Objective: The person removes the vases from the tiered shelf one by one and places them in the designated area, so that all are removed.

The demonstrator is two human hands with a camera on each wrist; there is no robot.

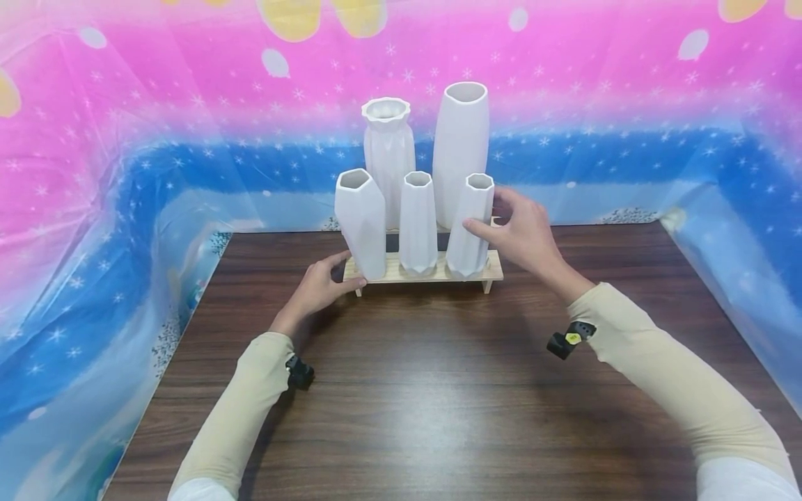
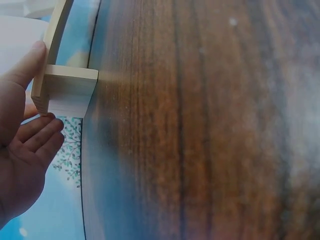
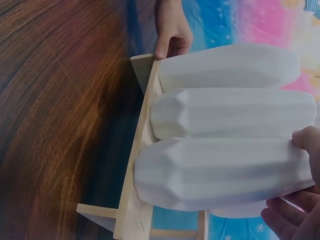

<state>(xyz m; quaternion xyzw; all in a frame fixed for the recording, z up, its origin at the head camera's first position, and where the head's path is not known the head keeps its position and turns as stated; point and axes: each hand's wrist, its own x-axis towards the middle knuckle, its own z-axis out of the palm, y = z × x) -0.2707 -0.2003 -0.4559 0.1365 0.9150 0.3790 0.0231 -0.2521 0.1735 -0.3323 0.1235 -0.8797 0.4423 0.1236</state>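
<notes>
A small ribbed white vase stands at the right end of the front row on a wooden stand. My right hand grips this vase from its right side, thumb in front and fingers around behind. At the stand's left end, my left hand pinches the board; in the left wrist view the thumb lies on the board and a fingertip touches its corner from the other side. Beside the gripped vase stands a slim white vase, and an angular white vase is close to my left hand.
On the stand's rear level are a vase with a scalloped rim and a tall smooth vase. The dark wooden table carries the stand near its far edge. A pink and blue patterned cloth hangs behind and along both sides.
</notes>
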